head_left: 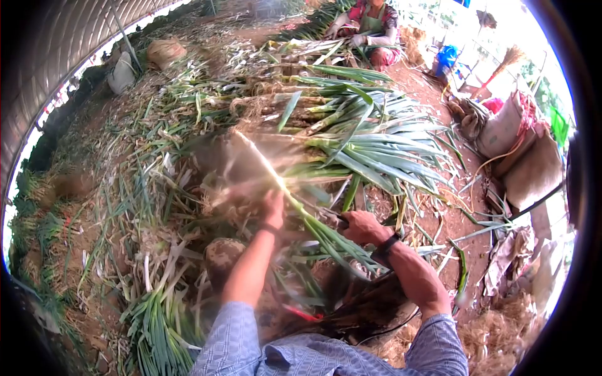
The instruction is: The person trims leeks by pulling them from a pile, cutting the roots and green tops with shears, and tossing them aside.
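Note:
A long leek [293,202] slants in front of me, its white root end toward the pile and its green leaves toward my lap. My left hand [271,210] is closed around its pale shaft; the fingers are partly blurred. My right hand [364,227], wearing a dark wristband, grips a dark, thin tool [342,219] beside the leaves. The tool's exact kind is hard to make out. A hazy blur surrounds the leek's white end. Just beyond lies a large heap of leeks [389,150], leaves pointing right.
A bunch of leeks [160,326] lies at lower left. Stripped leaves litter the ground [125,207]. Sacks [530,156] stand at right, and dry fibrous roots [495,332] lie at lower right. Another person [373,28] sits behind the heap.

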Motion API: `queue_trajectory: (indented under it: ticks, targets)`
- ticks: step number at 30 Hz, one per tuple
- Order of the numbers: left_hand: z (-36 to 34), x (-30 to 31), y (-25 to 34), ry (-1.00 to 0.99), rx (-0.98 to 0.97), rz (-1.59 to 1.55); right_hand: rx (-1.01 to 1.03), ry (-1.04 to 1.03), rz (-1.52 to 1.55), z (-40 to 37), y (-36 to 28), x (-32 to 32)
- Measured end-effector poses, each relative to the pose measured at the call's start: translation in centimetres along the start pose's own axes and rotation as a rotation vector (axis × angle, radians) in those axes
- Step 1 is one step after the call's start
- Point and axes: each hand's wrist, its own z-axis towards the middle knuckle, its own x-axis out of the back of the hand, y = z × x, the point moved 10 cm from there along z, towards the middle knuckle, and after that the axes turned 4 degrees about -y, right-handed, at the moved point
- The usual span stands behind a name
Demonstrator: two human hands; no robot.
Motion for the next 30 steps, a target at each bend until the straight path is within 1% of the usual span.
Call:
queue_trajectory:
  ticks: [3,4,5,7,9,10,11,12,13,14,16,18,20,21,24,25,26,28,30]
  targets:
    - [-2.1,-1.0,2.0,-0.042,0.05,0.08,-0.019,0.004,0.038,-0.4,-0.6,1.4]
    - [-0.9,-1.0,1.6,-0.061,-0.058,0.099,-0.019,0.015,0.068,-0.7,-0.5,1.8]
    - [1.2,-0.8,-0.3,-0.08,-0.165,0.116,-0.02,0.024,0.098,-0.8,-0.3,2.1]
    - [1.5,-1.6,-1.2,-0.142,-0.188,0.106,-0.048,0.007,0.065,-0.6,0.9,2.1]
    - [-2.1,-4.1,-0.7,-0.234,-0.027,0.017,-0.093,-0.001,0.079,-0.9,1.2,2.4]
    - [-4.1,-5.5,-0.6,-0.278,0.057,-0.042,-0.072,-0.014,0.075,-0.8,1.3,2.0]
    - [-3.7,-5.5,-3.1,-0.243,0.058,0.08,-0.051,-0.026,0.072,-0.7,1.8,1.5]
    - [-3.4,-5.7,-5.4,-0.24,0.072,0.069,-0.031,-0.038,0.068,-0.7,2.1,1.0]
    - [-4.0,-6.3,-5.7,-0.236,0.087,0.059,-0.012,0.005,0.036,-1.0,2.0,0.8]
    - [-5.1,-7.2,-6.4,-0.265,0.12,-0.085,-0.02,0.013,0.039,-0.9,2.5,0.6]
    - [-6.9,-8.5,-7.1,-0.351,0.187,-0.233,-0.038,0.023,0.042,-0.9,3.5,0.1]
    - [-8.1,-9.4,-6.7,-0.466,0.241,-0.24,-0.035,-0.047,0.034,-1.4,3.8,-0.3]
    - [-9.9,-10.0,-6.2,-0.478,0.312,-0.143,-0.004,-0.086,0.023,-1.7,3.5,-0.7]
    - [-10.8,-10.1,-5.8,-0.48,0.347,-0.095,-0.015,-0.073,0.028,-2.0,3.2,-0.4]
    - [-11.3,-9.9,-2.3,-0.563,0.403,0.05,-0.007,-0.043,0.058,-1.7,3.4,-0.2]
    - [-8.8,-9.9,-4.1,-0.619,0.222,-0.053,-0.01,-0.05,0.057,-1.6,3.4,-0.2]
    - [-6.8,-8.4,-4.8,-0.501,0.148,0.053,-0.014,-0.057,0.056,-1.6,3.3,-0.1]
    - [-4.2,-5.2,-3.9,-0.256,-0.002,0.264,-0.008,-0.052,0.064,-1.4,3.3,-0.1]
    - [-3.4,-3.1,-2.3,-0.092,0.113,0.073,0.007,-0.028,0.081,-1.0,3.2,-0.2]
